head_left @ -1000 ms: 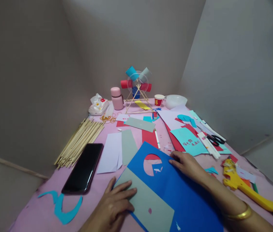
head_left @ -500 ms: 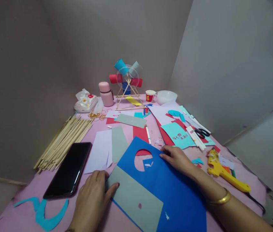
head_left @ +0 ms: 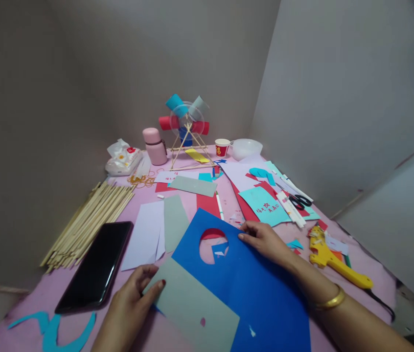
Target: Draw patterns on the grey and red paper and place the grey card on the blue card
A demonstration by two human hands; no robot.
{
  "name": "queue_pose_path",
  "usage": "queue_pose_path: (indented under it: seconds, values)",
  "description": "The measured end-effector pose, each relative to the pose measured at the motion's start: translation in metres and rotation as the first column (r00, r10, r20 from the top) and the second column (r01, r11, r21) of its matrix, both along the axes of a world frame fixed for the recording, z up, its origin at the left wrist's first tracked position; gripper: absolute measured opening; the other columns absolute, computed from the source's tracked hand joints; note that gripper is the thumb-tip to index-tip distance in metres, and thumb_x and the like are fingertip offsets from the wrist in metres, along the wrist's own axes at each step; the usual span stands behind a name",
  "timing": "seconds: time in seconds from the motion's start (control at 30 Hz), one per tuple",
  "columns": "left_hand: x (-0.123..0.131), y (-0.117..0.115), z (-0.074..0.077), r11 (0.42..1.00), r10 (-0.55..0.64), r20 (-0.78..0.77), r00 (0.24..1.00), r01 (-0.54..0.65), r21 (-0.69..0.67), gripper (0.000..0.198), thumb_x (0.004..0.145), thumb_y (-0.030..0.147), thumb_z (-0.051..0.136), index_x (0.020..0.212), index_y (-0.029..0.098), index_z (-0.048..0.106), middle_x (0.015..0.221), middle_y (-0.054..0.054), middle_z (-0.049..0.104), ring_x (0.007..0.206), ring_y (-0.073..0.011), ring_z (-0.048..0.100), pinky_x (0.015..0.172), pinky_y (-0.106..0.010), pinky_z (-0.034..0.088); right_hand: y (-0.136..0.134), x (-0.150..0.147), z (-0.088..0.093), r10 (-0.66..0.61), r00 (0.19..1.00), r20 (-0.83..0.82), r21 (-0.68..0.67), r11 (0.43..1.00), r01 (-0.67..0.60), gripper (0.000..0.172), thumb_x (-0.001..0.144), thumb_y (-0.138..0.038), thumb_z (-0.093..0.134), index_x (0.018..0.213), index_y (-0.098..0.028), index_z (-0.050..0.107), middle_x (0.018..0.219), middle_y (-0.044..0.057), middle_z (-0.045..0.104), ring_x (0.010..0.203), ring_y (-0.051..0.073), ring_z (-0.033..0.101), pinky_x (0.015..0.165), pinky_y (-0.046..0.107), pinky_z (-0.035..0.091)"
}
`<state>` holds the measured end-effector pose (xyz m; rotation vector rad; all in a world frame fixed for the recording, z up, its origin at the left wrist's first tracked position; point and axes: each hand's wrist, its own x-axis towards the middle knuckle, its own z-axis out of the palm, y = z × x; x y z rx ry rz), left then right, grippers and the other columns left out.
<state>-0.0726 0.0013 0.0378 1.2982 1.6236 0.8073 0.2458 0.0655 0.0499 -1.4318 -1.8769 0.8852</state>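
My left hand (head_left: 130, 303) pinches the upper left corner of a grey sheet of paper (head_left: 195, 303), thumb on top and fingers beneath. The grey sheet has a small hole and overlaps the lower left part of a large blue sheet (head_left: 265, 298). That blue sheet has a round cutout near its top corner, through which red paper and scraps show. At its upper right edge, my right hand (head_left: 262, 239) grips the blue sheet with the thumb on top; its other fingers are partly hidden. A gold bangle (head_left: 332, 299) circles my right wrist.
A phone (head_left: 97, 266) and wooden sticks (head_left: 89, 225) lie left. A yellow glue gun (head_left: 333, 261) and black-handled scissors (head_left: 300, 201) lie right. Behind stand a stick-framed wheel with paper tubes (head_left: 187, 127), a pink flask (head_left: 154, 146), a paper cup (head_left: 222, 147) and a bowl (head_left: 246, 149).
My left hand has drawn the grey sheet slightly left and toward me across the blue one. My right hand keeps its grip. The whole view has shifted a little.
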Motion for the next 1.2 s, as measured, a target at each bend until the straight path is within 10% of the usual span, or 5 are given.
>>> queue_pose_path:
  seconds: [0.2,0.37,0.63,0.87,1.2]
  values:
    - [-0.018,-0.007,0.005,0.946,0.305,0.309,0.901,-0.323,0.009,0.029,0.061,0.043,0.074,0.076,0.022,0.060,0.066,0.005,0.062,0.057,-0.0113,0.058,0.052,-0.018,0.047,0.001,0.001,-0.002,-0.012,1.000,0.021,-0.011,1.000,0.013,0.017,0.079,-0.034,0.052,0.072,-0.019,0.056,0.062,-0.002,0.054,0.057,0.015,0.047,0.053,0.025,0.035]
    - [-0.021,-0.017,0.023,0.811,0.554,0.470,0.688,-0.574,-0.116,0.013,0.071,0.028,0.064,0.079,0.021,0.057,0.082,0.000,0.067,0.076,-0.0155,0.067,0.064,-0.023,0.054,0.003,0.002,-0.006,-0.007,0.999,0.049,-0.007,1.000,0.007,0.018,0.079,-0.035,0.052,0.072,-0.019,0.055,0.060,-0.003,0.049,0.056,0.015,0.045,0.052,0.025,0.033]
    - [0.009,-0.025,0.026,0.837,0.542,0.473,0.695,-0.494,-0.233,0.022,0.061,0.024,0.075,0.070,0.019,0.055,0.063,0.002,0.066,0.066,-0.0156,0.067,0.054,-0.020,0.052,0.002,0.002,-0.009,0.000,0.998,0.068,0.011,1.000,-0.001,0.016,0.079,-0.033,0.052,0.072,-0.020,0.055,0.059,-0.003,0.051,0.056,0.015,0.046,0.052,0.025,0.034]
    - [0.016,-0.026,0.013,0.976,0.172,0.365,0.915,-0.107,-0.192,0.038,0.064,0.043,0.073,0.088,0.018,0.057,0.055,0.003,0.063,0.055,-0.0151,0.061,0.049,-0.022,0.042,0.002,0.002,-0.011,0.000,0.998,0.057,0.008,1.000,0.000,0.013,0.079,-0.031,0.053,0.075,-0.020,0.057,0.061,-0.003,0.052,0.057,0.015,0.047,0.053,0.026,0.035]
    - [0.010,-0.025,0.022,0.968,0.241,0.280,0.929,-0.209,-0.140,0.033,0.069,0.048,0.067,0.080,0.020,0.054,0.059,0.003,0.064,0.057,-0.0135,0.058,0.057,-0.023,0.044,0.002,0.002,-0.008,-0.007,1.000,0.029,-0.027,1.000,0.008,0.013,0.079,-0.032,0.054,0.073,-0.020,0.056,0.060,-0.004,0.050,0.056,0.015,0.045,0.052,0.026,0.033]
